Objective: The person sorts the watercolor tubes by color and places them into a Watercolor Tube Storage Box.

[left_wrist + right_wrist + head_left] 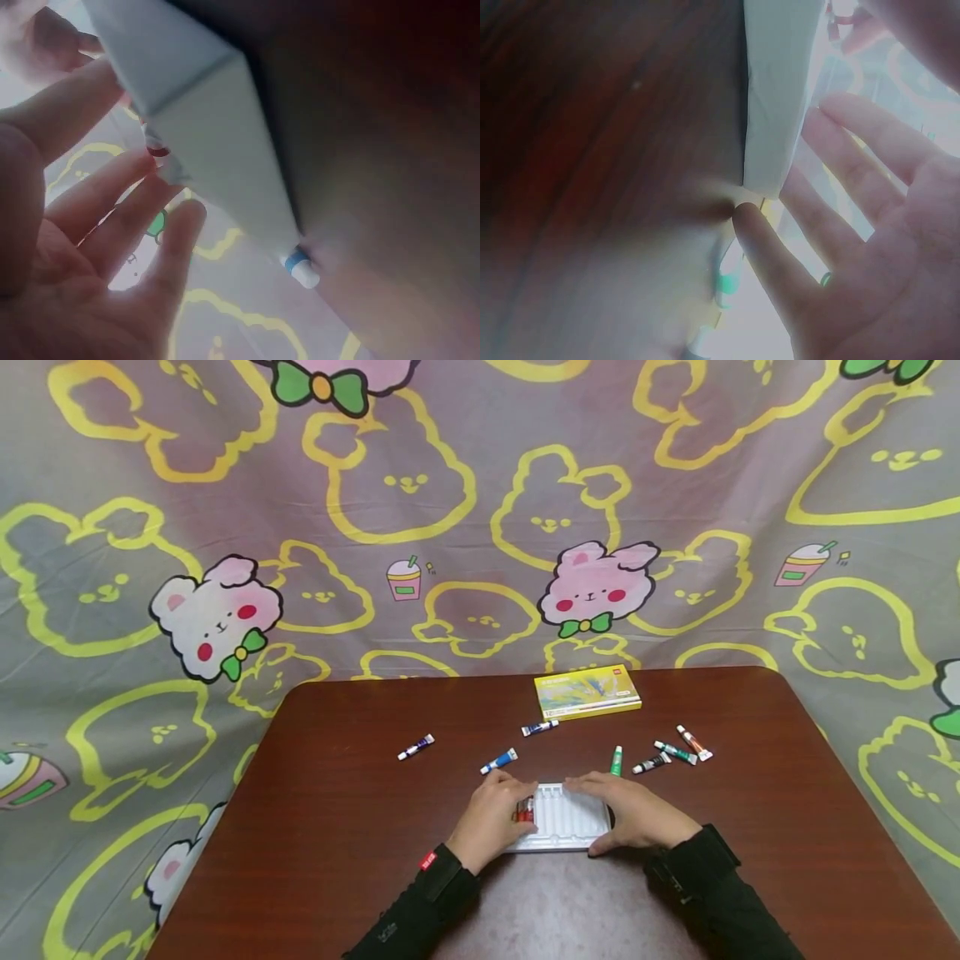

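A white plastic tray (572, 814) with narrow slots lies on the table between both hands. Red paint tubes (524, 811) sit in its left end, partly covered by the left hand (491, 818). That hand's thumb and fingers close over this end, seemingly pinching a red tube by its ends. In the left wrist view a red-marked tube (156, 148) shows by the fingertips, beside the tray's corner (202, 105). My right hand (637, 810) holds the tray's right end, thumb at the front corner and fingers along the back edge. The right wrist view shows its fingers (840, 217) against the tray's side wall (776, 97).
Behind the tray lie loose paint tubes: purple (416, 747), blue (498, 761), dark blue (540, 727), light green (617, 761), black (651, 763), green (675, 752) and orange (693, 742). A yellow box (588, 692) lies at the back edge of the brown table (337, 827), before a patterned curtain (465, 510).
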Action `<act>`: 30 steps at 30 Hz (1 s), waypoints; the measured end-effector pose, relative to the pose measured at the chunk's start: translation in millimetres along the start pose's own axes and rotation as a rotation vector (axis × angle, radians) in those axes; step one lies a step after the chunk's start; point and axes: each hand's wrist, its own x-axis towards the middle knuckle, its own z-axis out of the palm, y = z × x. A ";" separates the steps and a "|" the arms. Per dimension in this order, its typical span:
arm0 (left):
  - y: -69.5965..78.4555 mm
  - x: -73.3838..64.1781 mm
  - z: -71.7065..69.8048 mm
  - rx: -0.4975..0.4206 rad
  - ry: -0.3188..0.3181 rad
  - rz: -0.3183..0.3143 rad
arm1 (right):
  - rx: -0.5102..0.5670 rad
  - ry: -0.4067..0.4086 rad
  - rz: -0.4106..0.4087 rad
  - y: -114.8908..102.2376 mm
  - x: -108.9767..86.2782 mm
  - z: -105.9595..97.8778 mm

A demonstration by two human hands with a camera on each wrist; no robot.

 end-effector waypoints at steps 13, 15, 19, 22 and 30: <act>-5.1 -2.3 -0.8 0.101 -0.079 -0.032 | -0.007 -0.002 -0.003 -0.3 1.8 1.1; -5.3 -2.6 -1.4 0.117 -0.084 -0.014 | -0.006 0.001 -0.003 -0.5 1.9 0.9; -5.6 -3.3 -2.0 0.128 -0.100 0.001 | -0.007 0.003 -0.002 -1.3 2.0 0.7; -5.0 -4.0 -2.1 0.132 -0.119 -0.006 | -0.008 0.004 -0.010 -1.7 1.6 0.5; 0.8 -3.9 -2.5 0.215 -0.125 0.027 | 0.008 0.017 -0.032 0.0 0.4 -0.2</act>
